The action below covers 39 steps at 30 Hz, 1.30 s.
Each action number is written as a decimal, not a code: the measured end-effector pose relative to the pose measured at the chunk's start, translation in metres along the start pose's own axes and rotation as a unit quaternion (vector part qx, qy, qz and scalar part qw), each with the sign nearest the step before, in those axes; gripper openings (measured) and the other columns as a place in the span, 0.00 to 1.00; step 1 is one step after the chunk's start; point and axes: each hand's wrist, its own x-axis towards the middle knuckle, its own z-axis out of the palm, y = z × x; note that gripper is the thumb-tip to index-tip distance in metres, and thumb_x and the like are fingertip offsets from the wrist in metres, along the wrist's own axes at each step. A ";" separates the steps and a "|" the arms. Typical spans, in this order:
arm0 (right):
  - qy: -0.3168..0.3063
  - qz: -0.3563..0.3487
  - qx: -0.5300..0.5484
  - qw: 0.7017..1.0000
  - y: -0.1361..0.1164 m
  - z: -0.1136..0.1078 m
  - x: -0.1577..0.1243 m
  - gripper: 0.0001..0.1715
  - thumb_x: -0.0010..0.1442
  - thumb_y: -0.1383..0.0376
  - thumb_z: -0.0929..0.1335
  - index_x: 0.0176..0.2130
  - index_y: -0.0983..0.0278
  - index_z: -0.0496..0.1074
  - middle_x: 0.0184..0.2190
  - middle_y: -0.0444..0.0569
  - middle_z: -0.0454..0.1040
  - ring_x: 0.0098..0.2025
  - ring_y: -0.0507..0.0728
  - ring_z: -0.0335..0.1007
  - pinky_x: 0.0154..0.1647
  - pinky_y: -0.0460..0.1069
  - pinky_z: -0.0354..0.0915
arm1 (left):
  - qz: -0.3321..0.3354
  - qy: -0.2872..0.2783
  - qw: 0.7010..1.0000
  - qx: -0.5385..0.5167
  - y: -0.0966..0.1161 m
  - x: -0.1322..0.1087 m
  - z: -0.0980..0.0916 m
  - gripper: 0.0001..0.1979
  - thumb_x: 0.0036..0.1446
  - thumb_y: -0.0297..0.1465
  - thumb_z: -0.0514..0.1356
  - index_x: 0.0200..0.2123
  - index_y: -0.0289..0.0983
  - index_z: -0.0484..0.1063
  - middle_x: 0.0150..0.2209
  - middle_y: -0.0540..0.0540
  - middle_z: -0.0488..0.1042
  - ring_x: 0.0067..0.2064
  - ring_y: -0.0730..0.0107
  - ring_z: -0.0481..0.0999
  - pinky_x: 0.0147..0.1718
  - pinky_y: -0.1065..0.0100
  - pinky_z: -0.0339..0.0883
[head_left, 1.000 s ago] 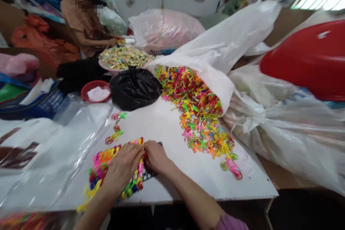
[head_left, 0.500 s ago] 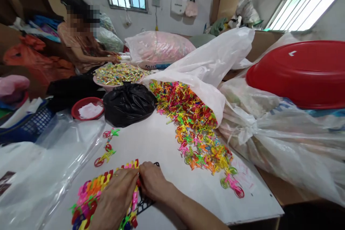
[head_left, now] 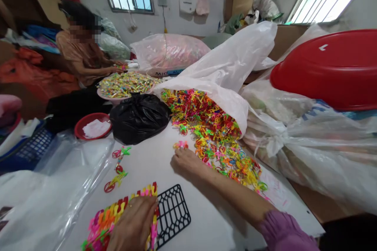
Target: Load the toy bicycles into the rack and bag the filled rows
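Note:
My left hand lies over rows of brightly coloured plastic pieces set on a black plastic grid rack. Its fingers are pressed together at the rack's filled edge, their tips partly hidden. The rack's right part shows bare black bars. Farther forward, my right hand is closed, with a small pink and yellow plastic toy at its fingertips. Right of that hand spreads a pile of small plastic toy bicycles, spilling from a white sack. A few loose ones lie left.
A black plastic bag and a red bowl with white paper stand at the table's far left. Behind them is a basin of wrapped pieces. A co-worker sits beyond. A red tub rests on sacks at right.
My right hand has left the rack and moved forward and right towards the pile, where a small toy is at its fingertips. The left hand stays on the rack; the view has shifted slightly.

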 end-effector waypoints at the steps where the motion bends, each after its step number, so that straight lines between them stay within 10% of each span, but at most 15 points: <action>1: 0.006 -0.032 0.002 0.999 -0.009 0.003 -0.015 0.08 0.60 0.69 0.62 0.38 0.68 0.69 0.38 0.55 0.69 0.42 0.57 0.64 0.46 0.51 0.60 | -0.006 -0.001 1.000 -0.009 0.001 0.001 0.000 0.10 0.61 0.31 0.49 0.39 0.40 0.69 0.34 0.50 0.75 0.37 0.71 0.74 0.40 0.71 0.66; 9: -0.051 0.260 0.043 0.963 -0.032 -0.010 -0.031 0.12 0.60 0.66 0.61 0.41 0.69 0.70 0.38 0.57 0.72 0.40 0.59 0.70 0.37 0.49 0.63 | -0.111 -0.052 0.992 -0.039 0.014 0.012 -0.009 0.08 0.61 0.30 0.49 0.37 0.39 0.68 0.33 0.49 0.73 0.38 0.69 0.72 0.42 0.66 0.64; 15: -0.004 0.313 0.213 0.926 -0.034 -0.013 -0.025 0.11 0.58 0.61 0.64 0.32 0.66 0.70 0.31 0.53 0.74 0.33 0.55 0.70 0.33 0.47 0.60 | -0.163 -0.068 0.984 -0.006 0.009 0.019 -0.016 0.09 0.61 0.31 0.49 0.36 0.37 0.68 0.34 0.46 0.73 0.39 0.65 0.71 0.42 0.64 0.63; 19: 0.086 0.290 0.465 0.832 -0.052 -0.012 -0.047 0.11 0.47 0.59 0.69 0.28 0.64 0.67 0.22 0.41 0.67 0.25 0.50 0.62 0.26 0.44 0.56 | -0.183 -0.074 0.980 0.009 0.001 0.022 -0.017 0.09 0.61 0.31 0.49 0.35 0.36 0.68 0.35 0.45 0.72 0.39 0.64 0.70 0.43 0.63 0.63; 24: 0.025 0.230 0.657 0.717 -0.086 -0.006 -0.059 0.10 0.46 0.62 0.67 0.29 0.66 0.65 0.18 0.36 0.58 0.20 0.47 0.52 0.21 0.43 0.51 | -0.198 -0.093 0.976 0.005 -0.002 0.024 -0.016 0.10 0.60 0.31 0.49 0.35 0.35 0.69 0.34 0.44 0.72 0.39 0.63 0.70 0.43 0.63 0.63; 33: -0.041 0.099 0.563 0.819 -0.082 -0.039 -0.069 0.04 0.52 0.66 0.66 0.30 0.66 0.67 0.22 0.39 0.62 0.24 0.47 0.56 0.23 0.42 0.51 | -0.183 -0.066 0.964 -0.182 0.014 0.044 -0.046 0.25 0.51 0.38 0.61 0.51 0.37 0.63 0.51 0.42 0.66 0.53 0.62 0.65 0.52 0.60 0.60; 39: -0.030 0.034 0.463 0.885 -0.082 -0.058 -0.075 0.03 0.52 0.67 0.68 0.31 0.65 0.69 0.25 0.41 0.67 0.27 0.49 0.60 0.28 0.43 0.55 | -0.259 -0.185 0.889 -0.330 0.032 0.078 -0.052 0.09 0.48 0.36 0.61 0.30 0.36 0.69 0.28 0.52 0.72 0.32 0.72 0.70 0.33 0.70 0.64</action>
